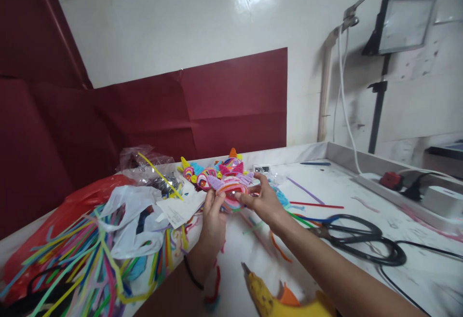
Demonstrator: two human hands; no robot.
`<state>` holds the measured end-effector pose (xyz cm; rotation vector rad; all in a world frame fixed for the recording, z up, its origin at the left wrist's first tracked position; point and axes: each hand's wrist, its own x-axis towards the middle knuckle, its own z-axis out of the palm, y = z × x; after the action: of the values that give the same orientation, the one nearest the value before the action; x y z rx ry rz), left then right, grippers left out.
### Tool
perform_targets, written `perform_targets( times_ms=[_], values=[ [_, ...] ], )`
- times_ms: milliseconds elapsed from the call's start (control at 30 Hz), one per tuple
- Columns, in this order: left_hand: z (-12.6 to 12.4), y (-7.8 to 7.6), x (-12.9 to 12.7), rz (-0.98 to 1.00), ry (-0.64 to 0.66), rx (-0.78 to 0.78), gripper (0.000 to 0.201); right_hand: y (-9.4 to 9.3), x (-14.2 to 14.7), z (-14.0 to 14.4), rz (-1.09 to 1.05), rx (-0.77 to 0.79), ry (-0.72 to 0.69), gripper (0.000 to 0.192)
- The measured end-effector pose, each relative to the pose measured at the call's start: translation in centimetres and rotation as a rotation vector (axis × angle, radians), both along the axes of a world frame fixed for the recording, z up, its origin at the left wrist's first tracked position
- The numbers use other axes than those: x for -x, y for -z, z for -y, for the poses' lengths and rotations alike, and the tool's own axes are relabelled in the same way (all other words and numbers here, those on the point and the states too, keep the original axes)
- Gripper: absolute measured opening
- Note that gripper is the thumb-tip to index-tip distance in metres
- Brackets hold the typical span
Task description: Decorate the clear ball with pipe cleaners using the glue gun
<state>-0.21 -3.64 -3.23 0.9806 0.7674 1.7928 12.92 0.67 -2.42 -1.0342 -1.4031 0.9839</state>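
Between my two hands is a fuzzy pipe-cleaner craft [231, 189] with pink, orange and lilac bands, held up over the table. My left hand [214, 213] grips its lower left edge between thumb and fingers. On the right side, my right hand [263, 201] pinches it, the thumb or a finger near a dark spot at its middle. Just behind lie several similar colourful pipe-cleaner figures [206, 178], with pink, yellow and orange parts. A yellow glue gun [262, 293] rests below my hands, its nozzle pointing up and left.
Loose pipe cleaners [90, 264] spread across the left side, beside a white plastic bag [135, 225] and a red bag [77, 201]. Black-handled scissors [361, 240] lie right of my forearm. A power strip [415, 201] with plugs and cables runs along the right rim.
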Motion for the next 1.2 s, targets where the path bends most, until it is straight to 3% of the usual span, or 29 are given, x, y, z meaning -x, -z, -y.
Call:
perform_targets(
  times_ms=[133, 267, 400, 600, 900, 1100, 1200],
  values=[
    [0.0, -0.3, -0.1, 0.075, 0.014, 0.015, 0.016, -0.1, 0.0, 0.1, 0.019, 0.007, 0.0, 0.08],
    [-0.2, -0.4, -0.2, 0.146, -0.018, 0.044, 0.024, 0.0, -0.1, 0.1, 0.044, -0.019, -0.001, 0.076],
    [-0.2, -0.4, -0.2, 0.119, -0.02, 0.043, 0.033, 0.1, -0.1, 0.1, 0.045, -0.035, 0.015, 0.072],
    [0.2, -0.2, -0.3, 0.021, 0.016, 0.017, 0.029, 0.1, -0.1, 0.1, 0.026, 0.019, -0.012, 0.073],
    [0.2, 0.4, -0.2, -0.025, -0.069, 0.146, 0.07, -0.2, 0.0, 0.4, -0.026, 0.061, -0.033, 0.077],
    [0.3, 0.0, -0.1, 0.027, -0.045, 0.139, 0.072, -1.9, -0.4, 1.1, -0.075, 0.127, -0.089, 0.088],
    [0.2, -0.3, 0.0, 0.024, -0.005, 0.097, 0.063, -3.5, -1.6, 1.3, 0.012, 0.138, -0.058, 0.074]
  ],
)
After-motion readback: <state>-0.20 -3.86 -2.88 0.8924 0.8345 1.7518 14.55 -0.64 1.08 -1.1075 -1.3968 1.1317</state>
